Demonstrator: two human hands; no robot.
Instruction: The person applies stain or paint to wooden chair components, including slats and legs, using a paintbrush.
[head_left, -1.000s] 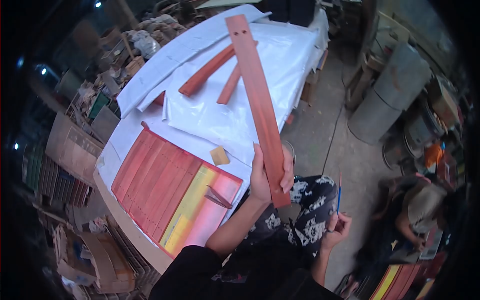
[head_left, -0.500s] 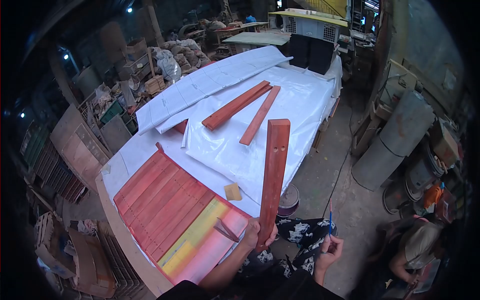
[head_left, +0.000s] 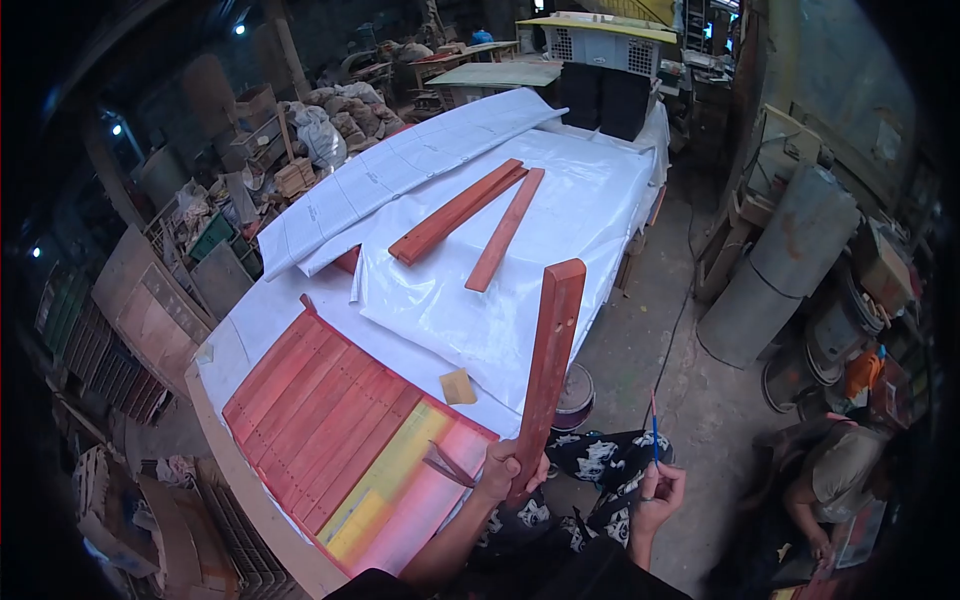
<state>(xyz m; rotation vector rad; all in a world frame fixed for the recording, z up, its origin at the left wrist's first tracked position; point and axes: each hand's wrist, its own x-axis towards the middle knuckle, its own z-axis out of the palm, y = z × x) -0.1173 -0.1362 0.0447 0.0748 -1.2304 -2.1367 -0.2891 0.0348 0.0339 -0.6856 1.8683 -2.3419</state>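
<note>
My left hand (head_left: pixel 503 470) is closed around the lower end of a long reddish-brown wooden piece (head_left: pixel 553 365), which stands up at a slight tilt. Two small marks or holes show near its upper part. In my right hand (head_left: pixel 657 497), to the right of the wood and apart from it, a thin blue paintbrush (head_left: pixel 656 436) is pinched with its reddish tip upward. Beside my left forearm lies a red slatted wooden panel (head_left: pixel 325 400) with a yellow and pink sheet (head_left: pixel 400 490) along its near side. Farther off, reddish wooden pieces (head_left: pixel 455 212) rest on white plastic sheeting (head_left: pixel 450 310).
A small tan square (head_left: pixel 458 387) lies by the panel. Under the table's right edge stands a paint can (head_left: pixel 574 395). Another person (head_left: pixel 835 480) sits low at the right. A large grey cylinder (head_left: pixel 775 270) stands beyond the aisle; sacks (head_left: pixel 320 135) are piled at the back left.
The wooden piece in my left hand has turned and leans more to the right at its top. My right hand still holds the paintbrush. The whole view has shifted slightly.
</note>
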